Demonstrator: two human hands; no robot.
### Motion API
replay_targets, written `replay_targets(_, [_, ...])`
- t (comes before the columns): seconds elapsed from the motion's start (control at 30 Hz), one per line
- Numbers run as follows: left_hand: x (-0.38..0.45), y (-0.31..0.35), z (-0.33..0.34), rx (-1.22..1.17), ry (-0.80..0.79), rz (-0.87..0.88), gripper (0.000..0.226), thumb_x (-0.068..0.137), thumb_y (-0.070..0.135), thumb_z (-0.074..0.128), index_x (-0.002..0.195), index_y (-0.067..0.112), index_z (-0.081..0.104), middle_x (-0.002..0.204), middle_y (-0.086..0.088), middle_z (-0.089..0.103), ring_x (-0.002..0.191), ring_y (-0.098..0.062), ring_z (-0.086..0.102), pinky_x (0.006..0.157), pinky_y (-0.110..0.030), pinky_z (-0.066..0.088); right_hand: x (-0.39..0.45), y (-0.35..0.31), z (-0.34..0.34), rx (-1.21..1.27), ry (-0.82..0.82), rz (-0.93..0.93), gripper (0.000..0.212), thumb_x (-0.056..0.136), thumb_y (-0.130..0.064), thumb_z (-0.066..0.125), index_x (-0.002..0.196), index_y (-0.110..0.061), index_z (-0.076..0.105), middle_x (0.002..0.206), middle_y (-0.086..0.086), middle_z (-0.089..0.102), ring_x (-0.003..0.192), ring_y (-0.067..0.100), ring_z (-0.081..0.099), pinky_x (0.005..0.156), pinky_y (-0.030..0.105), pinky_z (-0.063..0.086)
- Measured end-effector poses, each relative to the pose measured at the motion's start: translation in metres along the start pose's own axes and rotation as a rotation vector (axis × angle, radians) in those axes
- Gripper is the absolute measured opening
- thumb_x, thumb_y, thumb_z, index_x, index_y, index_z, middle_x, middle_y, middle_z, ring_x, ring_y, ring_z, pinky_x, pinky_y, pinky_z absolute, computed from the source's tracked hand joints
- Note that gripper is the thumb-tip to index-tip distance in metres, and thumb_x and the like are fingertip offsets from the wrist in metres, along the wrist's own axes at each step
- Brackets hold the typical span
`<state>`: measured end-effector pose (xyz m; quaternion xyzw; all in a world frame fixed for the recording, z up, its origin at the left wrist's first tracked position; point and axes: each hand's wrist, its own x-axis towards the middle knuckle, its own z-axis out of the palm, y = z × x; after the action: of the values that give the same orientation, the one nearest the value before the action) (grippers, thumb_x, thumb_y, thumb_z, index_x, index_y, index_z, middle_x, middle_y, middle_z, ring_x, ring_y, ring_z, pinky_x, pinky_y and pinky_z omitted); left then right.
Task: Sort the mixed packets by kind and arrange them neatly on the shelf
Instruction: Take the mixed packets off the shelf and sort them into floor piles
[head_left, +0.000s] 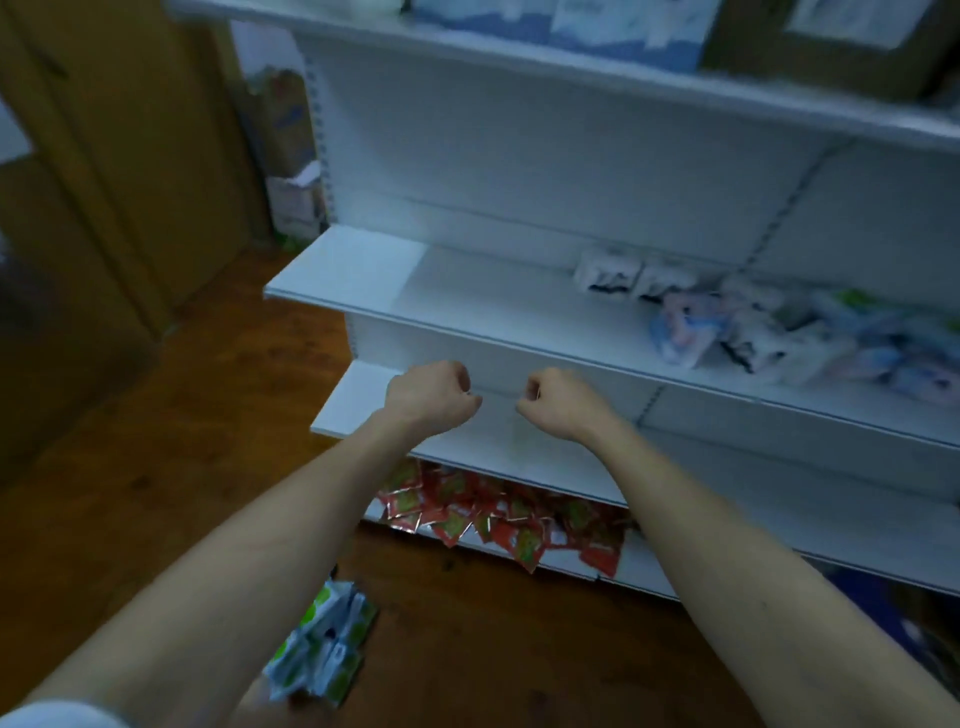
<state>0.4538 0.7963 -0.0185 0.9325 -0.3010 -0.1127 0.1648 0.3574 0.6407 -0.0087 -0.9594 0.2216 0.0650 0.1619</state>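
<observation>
Two clenched fists — left hand (427, 396), right hand (562, 402) — grasp nothing; pale blurred packets (769, 332) lie jumbled on the shelf (467, 306).

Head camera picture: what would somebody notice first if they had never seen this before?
Two bare arms reach out from the bottom, with the left hand and right hand curled into fists in front of the white shelf. Below them a heap of red packets spills over the lowest shelf's edge. A blurry pile of pale blue and white packets lies on the right of the middle shelf, and green-and-white packets lie on the wooden floor.
</observation>
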Motion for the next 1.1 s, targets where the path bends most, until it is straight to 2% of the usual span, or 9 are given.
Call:
replay_targets(0.07, [0.006, 0.043, 0.000, 0.016, -0.006, 0.072, 0.031, 0.085, 0.046, 0.056, 0.107, 0.026, 0.063, 0.108, -0.002, 0.068, 0.100, -0.026, 0.062, 0.077, -0.031, 0.048, -0.017, 0.033, -0.023, 0.030, 0.046, 0.050, 0.019, 0.083, -0.036, 0.055, 0.072, -0.020, 0.054, 0.081, 0.007, 0.062, 0.080, 0.031, 0.061, 0.074, 0.043, 0.054])
replay_targets(0.17, [0.004, 0.110, 0.008, 0.033, -0.023, 0.160, 0.030, 0.088, 0.046, 0.054, 0.108, 0.026, 0.061, 0.108, -0.001, 0.066, 0.099, -0.025, 0.062, 0.074, -0.030, 0.045, -0.049, 0.087, -0.050, 0.037, 0.084, 0.119, 0.024, 0.085, -0.036, 0.057, 0.084, -0.013, 0.063, 0.083, 0.006, 0.065, 0.080, 0.027, 0.062, 0.072, 0.039, 0.051])
replay_targets(0.27, [-0.004, 0.181, 0.033, 0.044, -0.055, 0.230, 0.030, 0.089, 0.046, 0.053, 0.110, 0.026, 0.060, 0.110, -0.001, 0.065, 0.100, -0.024, 0.061, 0.074, -0.030, 0.042, -0.087, 0.152, -0.065, 0.014, 0.090, 0.205, 0.025, 0.089, -0.040, 0.054, 0.089, -0.015, 0.059, 0.092, 0.004, 0.063, 0.085, 0.026, 0.059, 0.072, 0.036, 0.048])
replay_targets(0.37, [-0.013, 0.237, 0.064, 0.039, -0.080, 0.285, 0.029, 0.087, 0.045, 0.052, 0.107, 0.025, 0.062, 0.108, -0.001, 0.066, 0.098, -0.024, 0.061, 0.076, -0.031, 0.047, -0.118, 0.210, -0.072, 0.021, 0.120, 0.260, 0.024, 0.091, -0.040, 0.051, 0.090, -0.018, 0.058, 0.096, 0.005, 0.063, 0.088, 0.027, 0.059, 0.071, 0.035, 0.047])
replay_targets(0.53, [-0.037, 0.335, 0.110, 0.070, -0.067, 0.358, 0.025, 0.086, 0.047, 0.051, 0.101, 0.030, 0.062, 0.106, 0.002, 0.067, 0.101, -0.023, 0.060, 0.078, -0.033, 0.051, -0.178, 0.316, -0.084, 0.096, 0.179, 0.355, 0.033, 0.096, -0.038, 0.049, 0.081, -0.012, 0.062, 0.078, 0.006, 0.065, 0.078, 0.028, 0.062, 0.067, 0.034, 0.048])
replay_targets(0.63, [-0.039, 0.373, 0.125, 0.048, -0.051, 0.379, 0.024, 0.087, 0.047, 0.050, 0.096, 0.029, 0.063, 0.102, 0.005, 0.068, 0.096, -0.020, 0.061, 0.077, -0.033, 0.053, -0.199, 0.367, -0.091, 0.145, 0.236, 0.382, 0.039, 0.096, -0.039, 0.049, 0.066, -0.014, 0.049, 0.062, 0.004, 0.054, 0.068, 0.029, 0.060, 0.056, 0.031, 0.040])
replay_targets(0.8, [-0.030, 0.418, 0.140, 0.033, 0.000, 0.382, 0.023, 0.088, 0.047, 0.050, 0.092, 0.030, 0.065, 0.093, 0.008, 0.067, 0.087, -0.017, 0.061, 0.070, -0.030, 0.051, -0.205, 0.426, -0.105, 0.197, 0.297, 0.391, 0.040, 0.096, -0.039, 0.048, 0.063, -0.017, 0.042, 0.058, 0.001, 0.049, 0.063, 0.026, 0.054, 0.054, 0.031, 0.036])
replay_targets(1.0, [0.020, 0.459, 0.158, 0.040, -0.016, 0.385, 0.017, 0.087, 0.046, 0.052, 0.091, 0.033, 0.062, 0.088, 0.011, 0.065, 0.083, -0.015, 0.059, 0.066, -0.029, 0.049, -0.170, 0.480, -0.115, 0.183, 0.245, 0.365, 0.031, 0.094, -0.039, 0.050, 0.078, -0.014, 0.058, 0.073, 0.003, 0.060, 0.078, 0.029, 0.059, 0.062, 0.034, 0.042])
replay_targets(1.1, [0.065, 0.484, 0.171, 0.013, -0.045, 0.367, 0.016, 0.088, 0.045, 0.054, 0.096, 0.032, 0.061, 0.088, 0.007, 0.067, 0.085, -0.018, 0.062, 0.070, -0.030, 0.052, -0.136, 0.520, -0.126, 0.213, 0.155, 0.372, 0.024, 0.093, -0.039, 0.052, 0.084, -0.017, 0.057, 0.083, 0.005, 0.062, 0.083, 0.030, 0.059, 0.066, 0.036, 0.045])
